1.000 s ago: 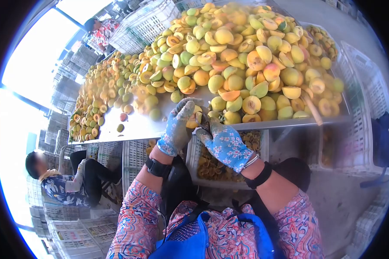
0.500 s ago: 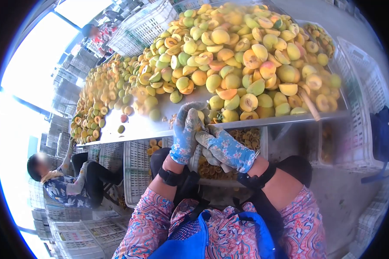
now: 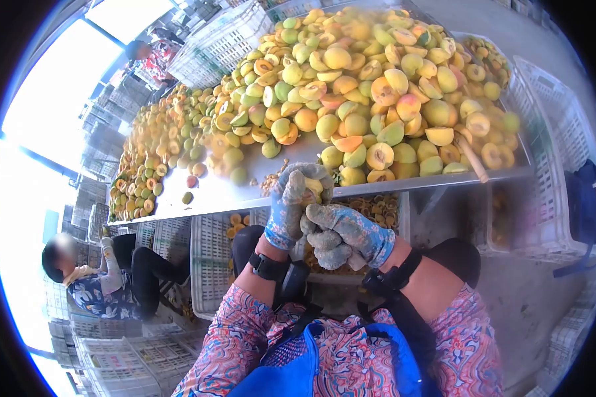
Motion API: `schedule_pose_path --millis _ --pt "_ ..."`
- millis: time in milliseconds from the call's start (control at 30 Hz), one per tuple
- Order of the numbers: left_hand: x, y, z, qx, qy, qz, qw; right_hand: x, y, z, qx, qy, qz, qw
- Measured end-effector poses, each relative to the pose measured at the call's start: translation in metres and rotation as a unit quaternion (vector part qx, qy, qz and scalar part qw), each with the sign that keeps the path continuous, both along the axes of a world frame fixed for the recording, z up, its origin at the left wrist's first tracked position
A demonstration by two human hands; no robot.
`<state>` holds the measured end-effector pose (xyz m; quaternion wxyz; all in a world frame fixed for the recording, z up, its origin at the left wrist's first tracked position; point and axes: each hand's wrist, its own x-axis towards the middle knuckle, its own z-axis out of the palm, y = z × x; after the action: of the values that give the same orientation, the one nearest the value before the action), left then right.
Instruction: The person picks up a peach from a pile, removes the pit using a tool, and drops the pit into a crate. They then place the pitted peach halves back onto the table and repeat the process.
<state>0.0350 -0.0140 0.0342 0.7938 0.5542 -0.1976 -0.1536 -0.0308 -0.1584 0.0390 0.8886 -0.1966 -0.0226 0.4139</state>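
Note:
My left hand (image 3: pixel 298 195), in a floral blue glove with a dirt-coated palm, is curled around a yellow-green peach (image 3: pixel 313 188) at the table's front edge. Only part of that fruit shows between the fingers. Close beside it, to the right and slightly lower, my right hand (image 3: pixel 344 235) is closed in a fist in a matching glove. What the fist grips, if anything, is hidden. Many whole and halved peaches (image 3: pixel 351 86) are heaped on the metal table (image 3: pixel 225 198) beyond my hands. Small brown bits (image 3: pixel 273 178) lie just left of my left fingers.
A wooden handle (image 3: pixel 471 159) sticks out of the heap on the right. Below the table edge, a crate (image 3: pixel 208 278) stands left of my knees, and pit-like scraps (image 3: pixel 383 210) fill another between them. Another person (image 3: pixel 102 284) sits at the left; a white crate (image 3: pixel 543 152) stands right.
My right hand has drawn slightly down and rolled, its fingers now curled in a fist. My left hand has shifted a little right and down, still around the peach. The seated person's arm has moved.

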Motion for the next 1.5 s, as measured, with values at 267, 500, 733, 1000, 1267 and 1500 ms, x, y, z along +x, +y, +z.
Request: schedule_pose_path --millis 267,500,733,1000,1267,1500 --pt "0.016 0.024 -0.001 0.159 -0.002 -0.029 0.987 -0.009 -0.014 -0.004 -0.083 -0.040 -0.013 0.996" --pt "0.027 0.157 0.040 0.466 0.002 0.008 0.885 -0.002 -0.017 -0.053 -0.646 -0.456 0.064 0.609" --pt "0.098 0.158 0.041 0.624 -0.208 0.109 0.745 0.008 -0.009 -0.037 -0.643 -0.461 0.058 0.609" --pt "0.236 0.039 -0.033 0.664 -0.281 0.099 0.686 0.026 -0.007 -0.016 -0.611 -0.456 0.006 0.647" --pt "0.220 0.086 -0.042 0.345 -0.148 -0.044 0.926 0.036 -0.009 -0.021 -0.562 -0.407 -0.116 0.710" --pt "0.088 0.055 0.022 0.021 0.159 -0.073 0.984 0.044 0.016 -0.021 -0.541 -0.395 -0.250 0.699"
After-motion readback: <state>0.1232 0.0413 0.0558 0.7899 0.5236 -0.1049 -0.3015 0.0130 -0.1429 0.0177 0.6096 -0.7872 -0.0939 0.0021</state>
